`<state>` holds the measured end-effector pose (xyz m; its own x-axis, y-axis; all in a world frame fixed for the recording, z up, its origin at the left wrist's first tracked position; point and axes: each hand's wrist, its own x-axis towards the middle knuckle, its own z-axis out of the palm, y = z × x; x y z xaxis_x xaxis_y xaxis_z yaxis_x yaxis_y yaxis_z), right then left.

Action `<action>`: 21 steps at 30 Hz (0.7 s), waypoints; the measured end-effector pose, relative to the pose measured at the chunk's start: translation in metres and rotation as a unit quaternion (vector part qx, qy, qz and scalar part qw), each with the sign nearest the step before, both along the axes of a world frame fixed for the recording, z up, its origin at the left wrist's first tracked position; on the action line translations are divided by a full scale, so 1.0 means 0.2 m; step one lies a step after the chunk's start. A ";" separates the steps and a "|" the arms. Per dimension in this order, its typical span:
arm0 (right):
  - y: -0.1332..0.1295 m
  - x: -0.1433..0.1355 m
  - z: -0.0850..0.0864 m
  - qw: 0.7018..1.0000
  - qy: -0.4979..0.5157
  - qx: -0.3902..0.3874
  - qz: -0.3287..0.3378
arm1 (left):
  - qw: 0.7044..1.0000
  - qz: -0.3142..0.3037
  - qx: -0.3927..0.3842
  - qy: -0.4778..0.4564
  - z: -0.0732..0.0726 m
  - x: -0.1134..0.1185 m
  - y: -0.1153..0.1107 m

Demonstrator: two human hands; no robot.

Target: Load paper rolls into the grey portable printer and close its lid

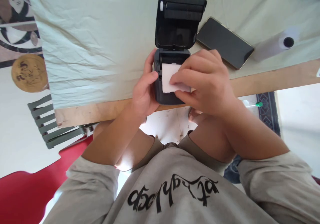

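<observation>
A small black thermal printer point(163, 98) sits at the table's front edge, with its hinged lid point(176, 33) swung up and away from me. My left hand point(145, 92) grips the printer's left side, thumb near the rim and fingers around the body. A white strip of paper point(170, 78) lies over the printer's opening, its torn end towards me. My right hand point(206, 80) pinches the paper's right side between thumb and fingers. The hand and strip hide most of the compartment, so I cannot see how the paper sits inside.
A dark smartphone point(225, 42) lies right of the printer. Further right is a white paper roll point(272, 45) with a dark core. Pale green cloth point(95, 43) covers the table up to its wooden edge point(275, 73). A red chair point(27, 194) shows at lower left.
</observation>
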<state>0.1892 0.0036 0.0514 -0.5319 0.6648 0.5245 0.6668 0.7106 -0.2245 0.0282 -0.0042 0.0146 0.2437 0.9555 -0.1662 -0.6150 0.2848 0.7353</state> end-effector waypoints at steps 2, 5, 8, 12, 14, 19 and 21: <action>-0.02 0.01 0.00 0.998 0.008 -0.037 0.044 | 1.000 -0.010 0.001 0.020 -0.02 -0.01 0.00; -0.02 0.03 0.00 0.993 0.051 -0.092 0.062 | 0.999 -0.026 0.012 0.041 -0.04 -0.03 0.00; 0.00 0.05 -0.02 0.988 0.127 -0.093 0.004 | 0.999 -0.029 0.042 0.018 -0.06 -0.03 -0.01; 0.01 0.07 -0.06 0.980 0.135 -0.143 -0.005 | 0.997 -0.019 0.076 -0.004 -0.07 -0.01 -0.01; 0.01 0.08 -0.07 0.976 0.143 -0.165 0.007 | 0.998 -0.012 0.067 0.010 -0.07 -0.01 -0.01; 0.08 0.07 -0.05 0.935 0.306 -0.175 -0.034 | 0.996 -0.017 0.086 0.027 -0.11 -0.02 0.00; 0.12 0.05 -0.03 0.907 0.354 -0.226 -0.016 | 0.995 -0.025 0.087 0.035 -0.12 -0.03 0.00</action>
